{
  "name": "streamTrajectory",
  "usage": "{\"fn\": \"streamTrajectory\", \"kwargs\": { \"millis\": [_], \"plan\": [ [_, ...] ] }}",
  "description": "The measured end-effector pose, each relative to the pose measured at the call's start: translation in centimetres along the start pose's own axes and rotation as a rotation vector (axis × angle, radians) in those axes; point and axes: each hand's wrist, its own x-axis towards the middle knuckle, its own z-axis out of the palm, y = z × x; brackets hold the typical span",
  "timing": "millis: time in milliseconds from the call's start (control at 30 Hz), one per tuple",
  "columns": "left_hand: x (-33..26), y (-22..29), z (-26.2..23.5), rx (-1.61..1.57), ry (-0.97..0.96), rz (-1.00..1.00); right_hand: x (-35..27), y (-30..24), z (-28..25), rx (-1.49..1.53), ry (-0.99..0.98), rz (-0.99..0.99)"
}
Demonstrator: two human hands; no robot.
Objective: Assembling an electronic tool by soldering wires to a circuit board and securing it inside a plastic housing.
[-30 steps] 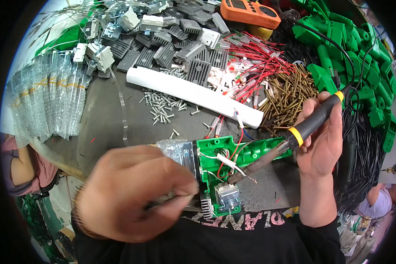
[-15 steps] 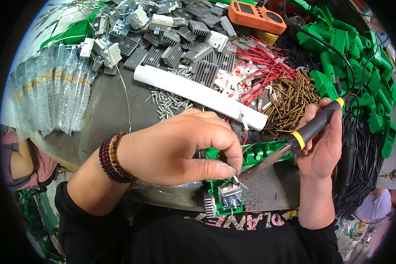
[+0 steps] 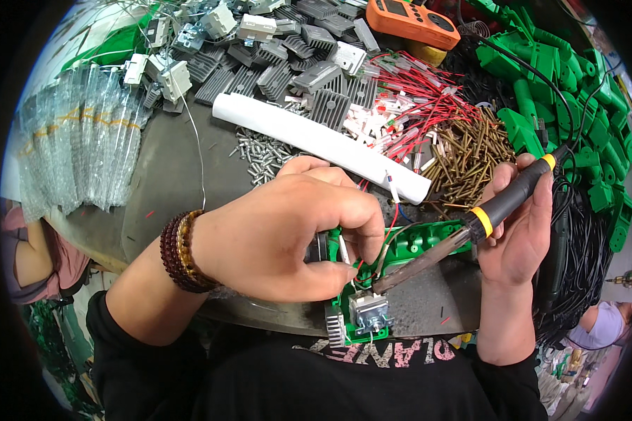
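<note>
My right hand [image 3: 516, 231] grips a soldering iron [image 3: 516, 191] by its black handle with yellow rings. The iron's brown shaft slants down to the left, its tip at the top edge of a white and metal switch block [image 3: 369, 312]. That block sits in an open green plastic housing [image 3: 428, 242] with a grey ribbed heat sink [image 3: 335, 326] at its near end. Over the housing, my left hand [image 3: 288, 235] is closed, thumb and fingers curled together beside a red wire and a white sleeve [image 3: 343, 248]. What lies between its fingertips is hidden.
A white plastic channel [image 3: 316, 146] lies across the table beyond my hands. Behind it are screws [image 3: 261, 156], heat sinks [image 3: 274, 81], red-wired parts [image 3: 421, 98] and brass pins [image 3: 467, 147]. Green housings [image 3: 541, 63], an orange meter [image 3: 412, 22], black cables and plastic sleeves [image 3: 84, 140] surround these.
My left thumb and fingers have drawn back left from the iron's tip, and the small metallic piece at them no longer shows. The iron has shifted slightly up and right at its handle.
</note>
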Motion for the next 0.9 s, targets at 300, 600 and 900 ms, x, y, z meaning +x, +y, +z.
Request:
{"fn": "streamTrajectory", "kwargs": {
  "millis": [300,600,900],
  "plan": [
    [-0.1,0.0,0.4,0.021,0.024,-0.013,-0.2,-0.1,-0.2,0.029,-0.077,0.031],
    [0.1,0.0,0.4,0.027,0.032,-0.003,-0.1,-0.1,0.2,0.017,0.028,0.02],
    [0.0,-0.1,0.6,0.054,0.041,0.004,-0.3,-0.2,0.4,-0.017,-0.023,-0.007]
  ]
}}
